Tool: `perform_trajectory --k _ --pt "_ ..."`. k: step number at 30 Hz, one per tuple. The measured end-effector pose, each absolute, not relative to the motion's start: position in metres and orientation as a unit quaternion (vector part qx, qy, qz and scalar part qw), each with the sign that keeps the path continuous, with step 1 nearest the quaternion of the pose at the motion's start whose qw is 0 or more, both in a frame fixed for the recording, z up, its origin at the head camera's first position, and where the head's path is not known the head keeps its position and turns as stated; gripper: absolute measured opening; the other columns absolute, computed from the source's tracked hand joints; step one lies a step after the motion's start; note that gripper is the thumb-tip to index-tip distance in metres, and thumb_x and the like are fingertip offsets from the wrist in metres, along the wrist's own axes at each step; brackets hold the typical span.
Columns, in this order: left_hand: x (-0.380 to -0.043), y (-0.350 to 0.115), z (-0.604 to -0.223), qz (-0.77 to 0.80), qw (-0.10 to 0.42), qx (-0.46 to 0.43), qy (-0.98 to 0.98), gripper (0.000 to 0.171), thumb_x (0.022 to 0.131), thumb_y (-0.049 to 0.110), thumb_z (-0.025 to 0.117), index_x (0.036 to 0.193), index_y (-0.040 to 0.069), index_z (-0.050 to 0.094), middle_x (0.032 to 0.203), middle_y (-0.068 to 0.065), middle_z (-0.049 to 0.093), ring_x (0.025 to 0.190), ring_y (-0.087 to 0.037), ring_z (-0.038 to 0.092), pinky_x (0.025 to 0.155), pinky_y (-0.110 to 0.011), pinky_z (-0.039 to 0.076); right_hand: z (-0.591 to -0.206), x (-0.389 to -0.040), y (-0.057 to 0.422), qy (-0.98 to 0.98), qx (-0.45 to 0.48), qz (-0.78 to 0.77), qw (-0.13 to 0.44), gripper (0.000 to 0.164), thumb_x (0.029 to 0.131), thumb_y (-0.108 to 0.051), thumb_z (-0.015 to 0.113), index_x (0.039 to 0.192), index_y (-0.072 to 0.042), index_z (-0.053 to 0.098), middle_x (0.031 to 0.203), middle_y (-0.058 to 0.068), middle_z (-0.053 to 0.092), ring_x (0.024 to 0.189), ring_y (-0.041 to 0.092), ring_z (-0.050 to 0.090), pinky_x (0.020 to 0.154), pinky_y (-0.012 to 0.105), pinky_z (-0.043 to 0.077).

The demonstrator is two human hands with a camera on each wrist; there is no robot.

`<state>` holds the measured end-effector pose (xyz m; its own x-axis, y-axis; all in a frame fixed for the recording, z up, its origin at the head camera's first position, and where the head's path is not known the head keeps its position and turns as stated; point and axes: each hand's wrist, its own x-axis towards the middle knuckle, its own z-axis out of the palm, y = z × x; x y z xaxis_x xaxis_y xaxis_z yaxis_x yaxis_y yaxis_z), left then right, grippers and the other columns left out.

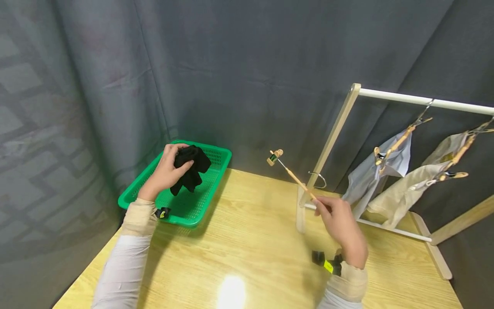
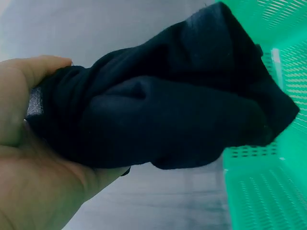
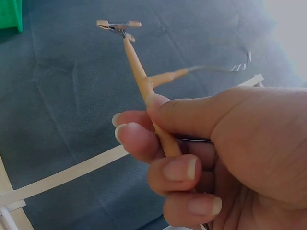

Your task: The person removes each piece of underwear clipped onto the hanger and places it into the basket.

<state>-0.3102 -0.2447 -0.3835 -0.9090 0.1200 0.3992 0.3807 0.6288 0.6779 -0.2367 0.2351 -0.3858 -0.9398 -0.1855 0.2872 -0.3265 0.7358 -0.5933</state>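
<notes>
My left hand (image 1: 165,171) grips a bunched black cloth garment (image 1: 198,161) above the green plastic basket (image 1: 184,221). In the left wrist view the black fabric (image 2: 158,120) is folded over itself, its loose end toward the basket's wall. My right hand (image 1: 341,221) pinches a small wooden clip hanger (image 1: 299,181) between thumb and fingers, over the table in front of the rack. The right wrist view shows the hanger's bar (image 3: 135,61), a metal clip (image 3: 120,28) at its far end and the hook (image 3: 235,68) pointing right. Its near end is hidden by my fingers.
To the right stands a small clothes rack with a white rail (image 1: 393,95) and wooden posts (image 1: 335,128). A light grey garment (image 1: 359,178) and a beige one (image 1: 405,189) hang there from clip hangers. Dark curtains (image 1: 251,77) back the wooden table (image 1: 247,231).
</notes>
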Motion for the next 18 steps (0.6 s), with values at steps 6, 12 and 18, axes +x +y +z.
perform_trajectory --k 6,12,18 --pt "-0.327 -0.249 -0.395 -0.381 0.131 -0.142 -0.904 0.055 0.101 0.024 0.064 0.148 0.006 0.042 0.137 -0.026 0.036 0.117 -0.041 0.046 0.099 -0.060 0.042 -0.388 -0.237 0.234 -0.926 0.126 0.343 0.096 0.025 0.105 -0.013 0.055 0.116 0.002 0.071 0.085 0.013 0.070 0.050 0.010 0.037 0.044 0.026 0.036" --pt "-0.341 -0.253 -0.402 -0.355 0.085 -0.163 -0.917 0.050 0.097 0.015 0.070 0.141 0.002 0.052 0.137 -0.024 0.041 0.122 -0.041 0.044 0.104 -0.060 0.040 -0.386 -0.236 0.235 -0.925 0.121 0.345 0.101 0.024 0.105 -0.013 0.056 0.115 0.001 0.072 0.082 0.010 0.069 0.052 0.012 0.039 0.045 0.027 0.036" --pt "-0.353 -0.258 -0.405 -0.330 0.031 -0.186 -0.925 0.040 0.094 0.004 0.070 0.132 -0.004 0.058 0.133 -0.025 0.058 0.120 -0.045 0.051 0.101 -0.057 0.046 -0.387 -0.239 0.234 -0.927 0.133 0.334 0.105 0.026 0.105 -0.014 0.057 0.119 0.003 0.071 0.079 0.006 0.066 0.056 0.012 0.041 0.048 0.026 0.038"
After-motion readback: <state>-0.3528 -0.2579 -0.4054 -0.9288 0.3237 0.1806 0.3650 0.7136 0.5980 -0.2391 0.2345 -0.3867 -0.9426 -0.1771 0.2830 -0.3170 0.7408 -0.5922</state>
